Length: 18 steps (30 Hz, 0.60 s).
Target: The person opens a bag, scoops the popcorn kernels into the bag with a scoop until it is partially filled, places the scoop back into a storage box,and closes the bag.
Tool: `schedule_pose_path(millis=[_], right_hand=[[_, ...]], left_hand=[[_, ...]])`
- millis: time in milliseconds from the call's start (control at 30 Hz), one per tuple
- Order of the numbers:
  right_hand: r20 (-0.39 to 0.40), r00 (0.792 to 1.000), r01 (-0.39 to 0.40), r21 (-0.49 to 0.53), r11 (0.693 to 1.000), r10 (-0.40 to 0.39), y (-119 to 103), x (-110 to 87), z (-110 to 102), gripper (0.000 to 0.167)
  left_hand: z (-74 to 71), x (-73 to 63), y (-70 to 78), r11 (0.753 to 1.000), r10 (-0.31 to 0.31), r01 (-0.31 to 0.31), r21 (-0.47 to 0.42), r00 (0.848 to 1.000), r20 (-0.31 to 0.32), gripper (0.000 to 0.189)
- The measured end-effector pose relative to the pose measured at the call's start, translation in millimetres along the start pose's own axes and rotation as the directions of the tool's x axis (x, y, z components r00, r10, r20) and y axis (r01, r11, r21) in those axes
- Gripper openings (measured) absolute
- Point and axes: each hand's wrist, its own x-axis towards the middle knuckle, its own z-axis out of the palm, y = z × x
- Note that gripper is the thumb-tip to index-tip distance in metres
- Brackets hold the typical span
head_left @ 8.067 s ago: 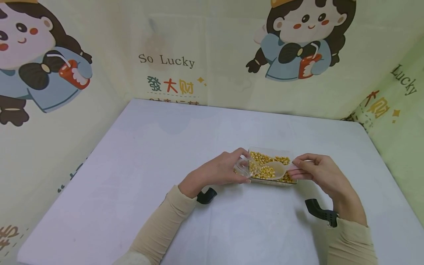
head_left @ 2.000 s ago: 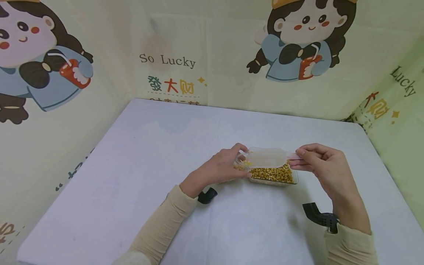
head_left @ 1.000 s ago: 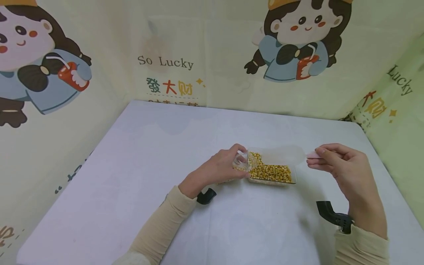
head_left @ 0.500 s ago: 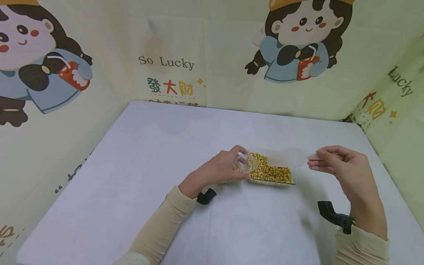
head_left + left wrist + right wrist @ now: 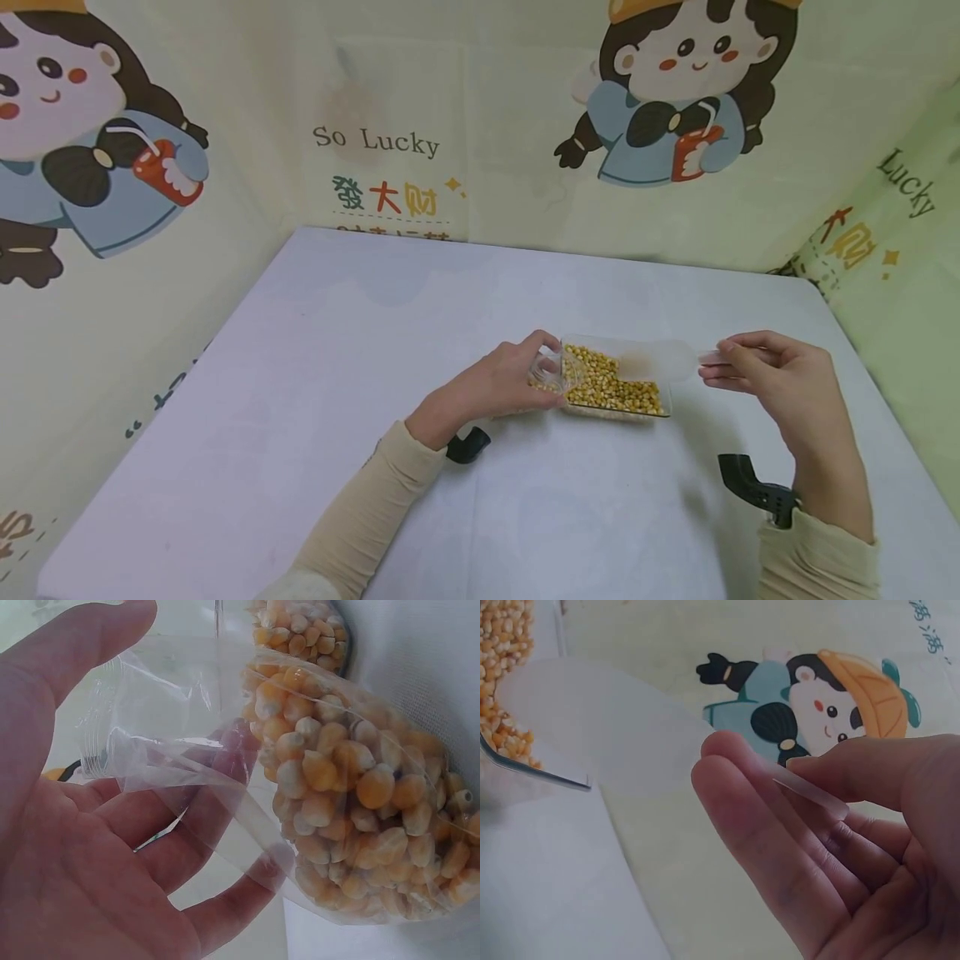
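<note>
My left hand grips a clear plastic bottle round its threaded neck. Yellow corn kernels fill the lower part of the bottle. Against its right side, in the head view, stands a clear rectangular container with more corn kernels. Between thumb and fingers my right hand pinches the handle of a translucent white spoon. The spoon's broad bowl hangs over the back right of the container, covering some kernels in the head view. No kernels show on the spoon.
A white table spreads around the things, with its back edge against a printed cloth wall. Black curved mounts sit at both wrists.
About eight seconds ago the spoon carried kernels near the bottle's mouth. Two seconds ago it lay over the container's left; since then my right hand has drawn it rightward. The left hand stays.
</note>
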Motion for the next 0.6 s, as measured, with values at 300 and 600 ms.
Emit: schedule_pose_path(millis=[300,600], right_hand=[[-0.058,0.998,-0.053,-0.293,0.955,0.037,-4.4,0.2,1.1,0.026],[-0.123,0.992,-0.085,-0.407,0.91,0.037,-11.9,-5.2,3.9,0.038]], left_hand=[[0.2,-0.1,-0.6,1.0,0.014,-0.014,0.02,1.0,0.003,0.06],[-0.6,-1.3,-0.3,1.0,0.029,-0.029,0.002,1.0,-0.004,0.06]])
